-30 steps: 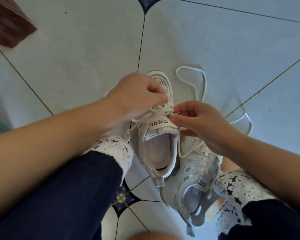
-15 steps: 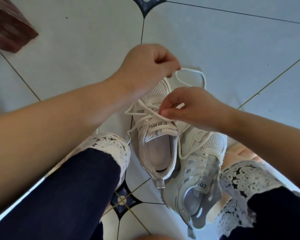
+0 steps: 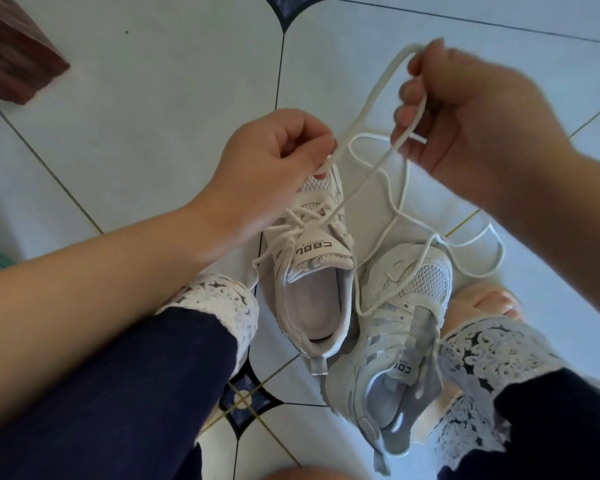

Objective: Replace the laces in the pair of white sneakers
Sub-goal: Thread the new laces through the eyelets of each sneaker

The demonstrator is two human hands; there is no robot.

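Two white sneakers lie on the tiled floor between my knees. The left sneaker (image 3: pixel 312 271) stands upright with a white lace (image 3: pixel 371 98) partly threaded through its eyelets. My left hand (image 3: pixel 274 157) pinches one part of that lace just above the toe. My right hand (image 3: pixel 465 109) is raised to the upper right and grips a higher part of the lace, which stretches taut between both hands. The right sneaker (image 3: pixel 399 334) lies tilted against the first one. A loose white lace (image 3: pixel 478 244) loops across its toe and the floor.
My knees in dark trousers with white lace cuffs (image 3: pixel 222 306) flank the shoes. A bare foot (image 3: pixel 482 303) rests right of the tilted sneaker. A dark red wooden object (image 3: pixel 14 57) sits at the top left. Pale floor tiles (image 3: pixel 153 81) spread beyond the shoes.
My right hand rose from the sneaker's tongue to the upper right, drawing the lace out long. My left hand dropped back toward the toe, still pinching the lace.
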